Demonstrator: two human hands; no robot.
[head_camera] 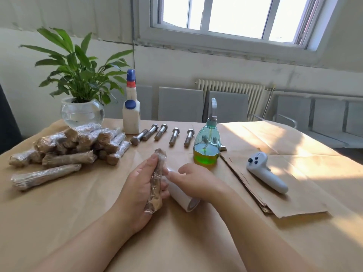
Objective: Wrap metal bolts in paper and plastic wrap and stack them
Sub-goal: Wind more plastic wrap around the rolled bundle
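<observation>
**Kraft-wrapped bolt held over the film roll**

Brown kraft paper covers the whole surface (pixel 78 222), and near its middle the left hand (pixel 137 191) holds a wrapped bolt (pixel 156 181) — paper inside, clear plastic wrap outside — lying along the palm. The left fingers (pixel 151 160) are pressed together and lie straight along the bundle's far end, with the thumb curled against its near side. Just beside it, the right hand (pixel 193 181) rests on a white roll of plastic wrap (pixel 181 197) lying on the surface; its fingers (pixel 172 171) are loosely curled over the roll, the tips close to the bundle. Whether film still links roll and bundle cannot be told.

Toward the left edge sits a pile of wrapped bolts (pixel 78 146), stacked in layers, with two more bundles lying singly in front of it. Five bare steel bolts (pixel 163 134) lie in a loose row toward the far edge, heads pointing away, except the leftmost. Behind them stands a white bottle (pixel 131 114) with blue caps, and at the far left corner a green plant in a glass bowl (pixel 82 112). A green-tinted spray bottle (pixel 207 146) stands right of the bolts. On the right side a stack of cut kraft sheets (pixel 290 197) carries a white handheld controller (pixel 265 171).
</observation>
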